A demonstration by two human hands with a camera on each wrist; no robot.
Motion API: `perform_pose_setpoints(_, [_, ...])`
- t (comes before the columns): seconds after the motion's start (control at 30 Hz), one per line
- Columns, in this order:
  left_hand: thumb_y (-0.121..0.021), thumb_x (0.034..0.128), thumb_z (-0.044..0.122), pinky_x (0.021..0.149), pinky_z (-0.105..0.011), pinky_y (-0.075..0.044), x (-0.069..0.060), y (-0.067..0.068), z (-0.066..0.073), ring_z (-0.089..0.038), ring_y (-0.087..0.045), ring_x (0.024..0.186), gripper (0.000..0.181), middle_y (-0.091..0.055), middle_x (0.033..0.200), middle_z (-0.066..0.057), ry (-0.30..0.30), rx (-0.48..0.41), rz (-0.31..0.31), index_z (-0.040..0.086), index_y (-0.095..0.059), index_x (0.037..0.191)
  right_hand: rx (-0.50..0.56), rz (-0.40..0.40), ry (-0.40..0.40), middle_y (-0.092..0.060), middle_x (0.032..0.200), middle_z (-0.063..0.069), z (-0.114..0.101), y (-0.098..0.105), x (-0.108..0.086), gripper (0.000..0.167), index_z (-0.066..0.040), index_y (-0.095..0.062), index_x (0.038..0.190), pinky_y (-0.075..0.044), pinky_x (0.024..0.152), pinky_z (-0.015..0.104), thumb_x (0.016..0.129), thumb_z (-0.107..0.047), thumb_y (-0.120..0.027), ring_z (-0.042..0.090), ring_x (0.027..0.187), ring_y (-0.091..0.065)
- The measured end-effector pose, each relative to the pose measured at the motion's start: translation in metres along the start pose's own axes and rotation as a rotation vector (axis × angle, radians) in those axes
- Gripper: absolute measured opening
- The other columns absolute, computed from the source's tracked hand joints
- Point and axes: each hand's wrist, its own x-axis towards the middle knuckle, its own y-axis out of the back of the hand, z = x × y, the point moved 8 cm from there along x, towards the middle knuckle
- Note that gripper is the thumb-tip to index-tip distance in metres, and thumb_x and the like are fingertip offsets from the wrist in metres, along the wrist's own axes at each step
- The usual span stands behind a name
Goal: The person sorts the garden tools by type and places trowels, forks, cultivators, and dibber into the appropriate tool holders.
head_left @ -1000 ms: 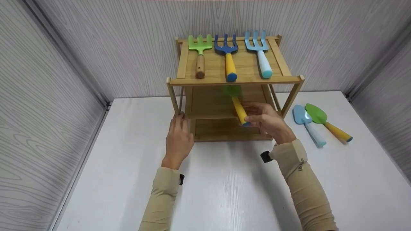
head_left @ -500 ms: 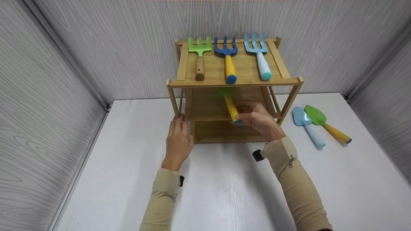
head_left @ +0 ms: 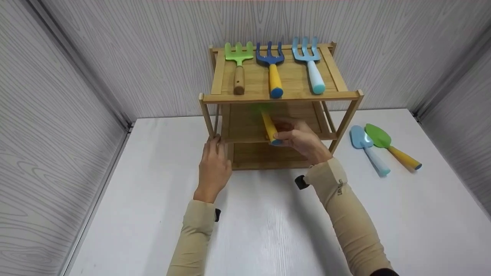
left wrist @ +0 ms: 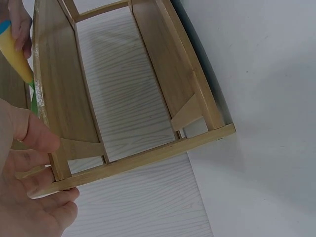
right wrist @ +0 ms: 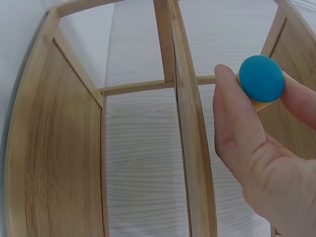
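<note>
My right hand pinches the yellow, blue-ended handle of a garden trowel between thumb and fingers. The trowel's green head reaches in over the middle shelf and is blurred, partly hidden under the top shelf. Seen from the right wrist, the blue handle end faces the camera. At the front left leg of the wooden rack, my left hand holds on; in the left wrist view the thumb and fingers lie on either side of the wooden post.
Three hand forks lie on the top shelf: green, dark blue and light blue. On the white table, right of the rack, lie a light blue trowel and a green trowel with yellow handle. A grey wood-grain wall stands behind.
My right hand has moved left with the trowel, along the middle shelf, and the green head has gone further under the top shelf. The left hand has stayed at the rack's leg.
</note>
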Motion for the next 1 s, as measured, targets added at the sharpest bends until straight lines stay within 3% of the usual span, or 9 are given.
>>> perform_pose_setpoints(0.53, [-0.06,0.086,-0.011,0.107,-0.053,-0.044,0.001,0.001,0.0,-0.049,-0.044,0.132,0.052,-0.047,0.139,-0.03,-0.015,-0.014,0.022,-0.017,-0.049,0.137,-0.032,0.044,-0.045,-0.045,0.15,0.015,0.004,-0.008,0.014,0.062,-0.001,-0.041,0.153,-0.049,0.104,0.044,0.094,0.006,-0.06,0.032,0.123,-0.052])
perform_pose_setpoints(1.0, [-0.059,0.087,-0.009,0.109,-0.051,-0.042,0.0,0.001,0.0,-0.046,-0.044,0.132,0.049,-0.048,0.138,-0.029,0.001,-0.002,0.01,-0.016,-0.051,0.135,0.038,0.061,-0.085,-0.04,0.15,0.019,0.006,-0.031,0.032,0.066,0.0,-0.033,0.156,-0.05,0.102,0.041,0.095,0.006,-0.06,0.03,0.119,-0.052])
